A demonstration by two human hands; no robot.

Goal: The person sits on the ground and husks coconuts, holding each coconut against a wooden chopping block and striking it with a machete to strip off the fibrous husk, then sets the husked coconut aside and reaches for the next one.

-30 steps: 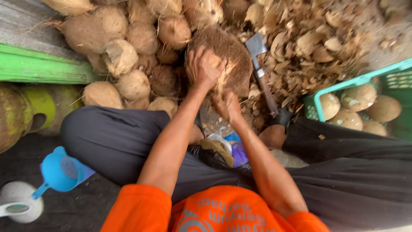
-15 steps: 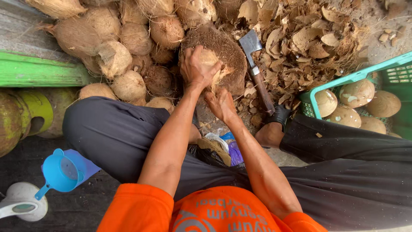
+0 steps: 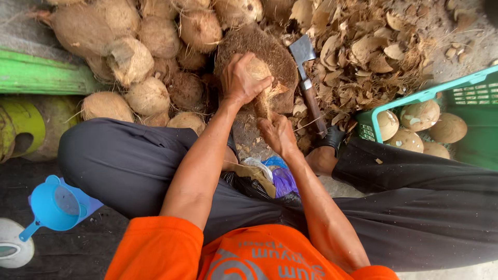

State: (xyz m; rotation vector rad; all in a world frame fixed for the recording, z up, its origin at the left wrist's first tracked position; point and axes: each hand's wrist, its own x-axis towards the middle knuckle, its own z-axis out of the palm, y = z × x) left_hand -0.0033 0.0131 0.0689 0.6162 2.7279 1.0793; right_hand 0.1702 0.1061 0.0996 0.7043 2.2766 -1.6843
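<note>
while the left hand (image 3: 239, 80) clamps over a pale, fibrous husked coconut (image 3: 259, 70) on the round brown chopping block (image 3: 277, 52), the right hand (image 3: 277, 134) pinches a strip of husk fibre (image 3: 265, 101) just below it. a wooden-handled steel cleaver (image 3: 307, 78) lies beside the block, near the green plastic crate (image 3: 467, 88) of peeled coconuts.

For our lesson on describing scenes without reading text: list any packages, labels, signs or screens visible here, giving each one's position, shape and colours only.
Printed design on the orange shirt: bottom centre, pale curved lettering and a ring shape.
Crumpled plastic bags: in the lap below the hands, white, blue and purple, no label visible.
No signs or screens in view.
</note>
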